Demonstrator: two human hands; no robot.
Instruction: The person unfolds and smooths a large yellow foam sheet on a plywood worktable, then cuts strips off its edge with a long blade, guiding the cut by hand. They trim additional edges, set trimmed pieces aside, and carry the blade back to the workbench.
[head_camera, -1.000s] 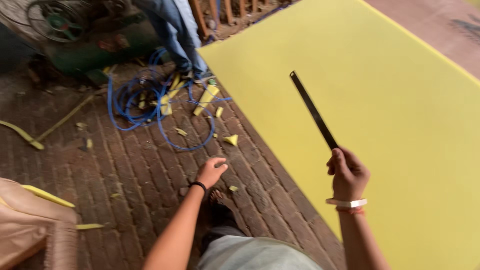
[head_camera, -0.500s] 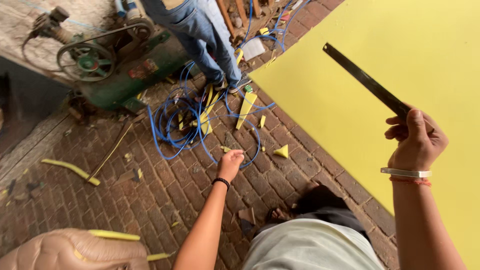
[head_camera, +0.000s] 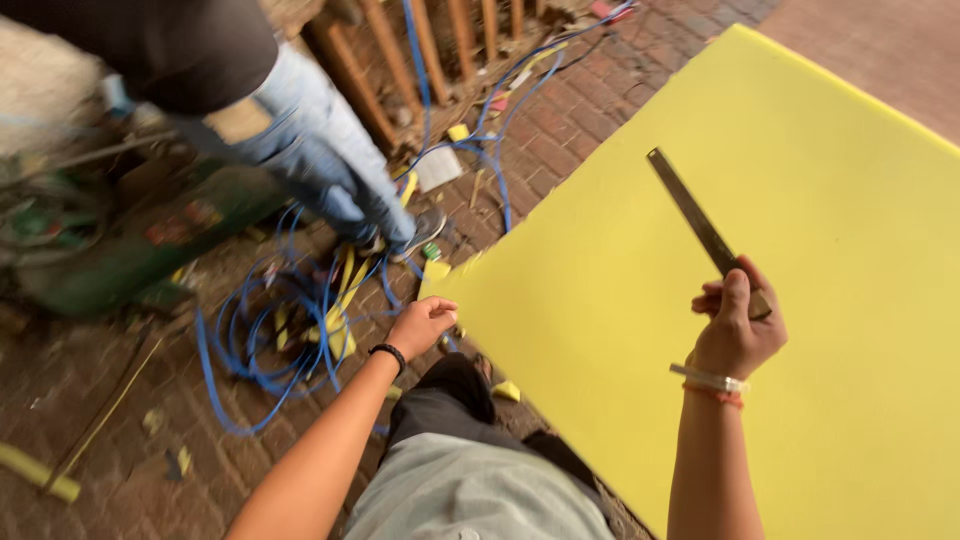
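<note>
The right hand (head_camera: 738, 325), at the right of centre in the frame, was closed around the lower end of a flat metal ruler (head_camera: 697, 220), which slanted up and to the left above a large yellow foam sheet (head_camera: 850, 250) filling the right half of the frame. The left hand (head_camera: 422, 325), near the centre, was loosely curled with nothing in it, its fingers just at the foam sheet's near corner. Blue hose (head_camera: 270, 340) lay in loops on the brick floor (head_camera: 120, 450) at centre left, with yellow foam scraps (head_camera: 335, 325) among it. Another person's leg in jeans (head_camera: 320, 165) stood at the upper left, beside a green machine (head_camera: 150, 245).
</note>
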